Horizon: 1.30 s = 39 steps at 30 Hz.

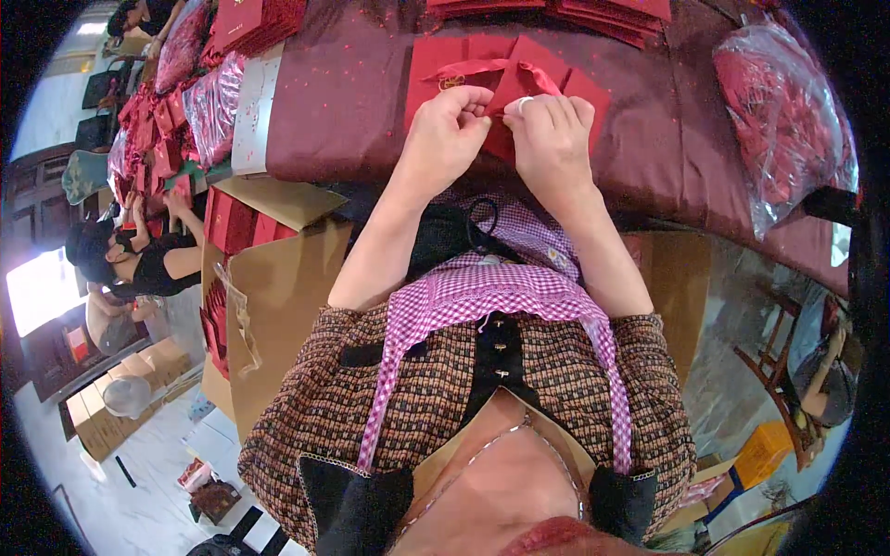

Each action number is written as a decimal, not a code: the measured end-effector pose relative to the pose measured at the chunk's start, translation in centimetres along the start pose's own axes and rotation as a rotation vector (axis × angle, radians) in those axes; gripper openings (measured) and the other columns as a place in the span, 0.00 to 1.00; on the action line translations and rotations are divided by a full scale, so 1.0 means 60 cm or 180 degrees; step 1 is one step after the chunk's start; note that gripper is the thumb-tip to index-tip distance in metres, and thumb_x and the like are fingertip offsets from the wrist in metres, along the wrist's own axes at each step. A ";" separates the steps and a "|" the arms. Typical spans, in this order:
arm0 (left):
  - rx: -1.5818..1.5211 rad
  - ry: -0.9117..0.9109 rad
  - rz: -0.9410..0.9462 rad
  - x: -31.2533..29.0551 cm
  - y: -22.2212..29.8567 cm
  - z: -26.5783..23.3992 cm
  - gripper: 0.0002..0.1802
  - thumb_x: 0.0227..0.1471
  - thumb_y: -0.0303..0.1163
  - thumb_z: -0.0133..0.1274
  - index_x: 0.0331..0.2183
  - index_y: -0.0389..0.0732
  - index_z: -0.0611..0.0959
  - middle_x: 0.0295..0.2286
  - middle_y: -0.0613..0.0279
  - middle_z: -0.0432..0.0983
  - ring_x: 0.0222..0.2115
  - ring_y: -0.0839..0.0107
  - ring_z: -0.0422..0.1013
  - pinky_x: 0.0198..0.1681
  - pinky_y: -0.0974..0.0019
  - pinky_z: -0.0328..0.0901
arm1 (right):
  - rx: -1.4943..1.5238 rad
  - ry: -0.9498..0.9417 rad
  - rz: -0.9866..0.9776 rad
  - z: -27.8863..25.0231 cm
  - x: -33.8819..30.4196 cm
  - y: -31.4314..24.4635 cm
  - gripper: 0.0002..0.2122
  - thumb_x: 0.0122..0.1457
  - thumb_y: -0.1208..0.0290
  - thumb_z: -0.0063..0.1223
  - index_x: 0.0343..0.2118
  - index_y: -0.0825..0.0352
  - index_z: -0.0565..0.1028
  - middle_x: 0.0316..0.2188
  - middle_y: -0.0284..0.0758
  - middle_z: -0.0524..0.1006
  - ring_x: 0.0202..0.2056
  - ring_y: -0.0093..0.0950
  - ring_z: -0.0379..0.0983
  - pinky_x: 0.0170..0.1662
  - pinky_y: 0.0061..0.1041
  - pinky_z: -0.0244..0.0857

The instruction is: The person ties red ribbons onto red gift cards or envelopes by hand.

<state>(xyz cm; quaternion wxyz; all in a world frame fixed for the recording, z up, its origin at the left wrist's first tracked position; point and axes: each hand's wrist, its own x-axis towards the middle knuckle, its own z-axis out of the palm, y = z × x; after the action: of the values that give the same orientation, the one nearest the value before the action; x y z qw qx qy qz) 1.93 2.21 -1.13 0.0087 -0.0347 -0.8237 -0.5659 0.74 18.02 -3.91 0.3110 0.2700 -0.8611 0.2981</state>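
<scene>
Flat red paper gift bags lie overlapping on the dark red tablecloth in front of me. A red ribbon handle loops across their upper part and runs toward my right hand. My left hand is closed in a pinch, thumb and forefinger together over the bags. Close beside it, my right hand also pinches, its fingers curled, with a small white wrap or cover on one finger. Whatever sits between the fingertips of either hand is too small and hidden to tell. The fingertips of both hands are slightly apart.
Stacks of red bags lie at the table's far edge. A clear plastic bag of red items rests at the right. An open cardboard box with red bags stands on my left. Co-workers sit farther left.
</scene>
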 end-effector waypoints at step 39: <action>0.0859 -0.0486 0.1408 0.009 0.019 0.001 0.08 0.40 0.17 0.51 0.29 0.31 0.77 0.30 0.53 0.72 0.35 0.56 0.70 0.39 0.64 0.65 | 0.0314 -0.0805 -0.0878 -0.091 0.071 0.045 0.12 0.45 0.77 0.52 0.35 0.61 0.76 0.41 0.29 0.76 0.46 0.30 0.68 0.51 0.33 0.55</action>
<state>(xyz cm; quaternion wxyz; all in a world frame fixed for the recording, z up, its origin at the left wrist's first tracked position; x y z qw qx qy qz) 1.45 2.68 -0.06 0.0745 -0.2549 -0.8624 -0.4310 -1.79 22.36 1.57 0.2246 0.4356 -0.8325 0.2583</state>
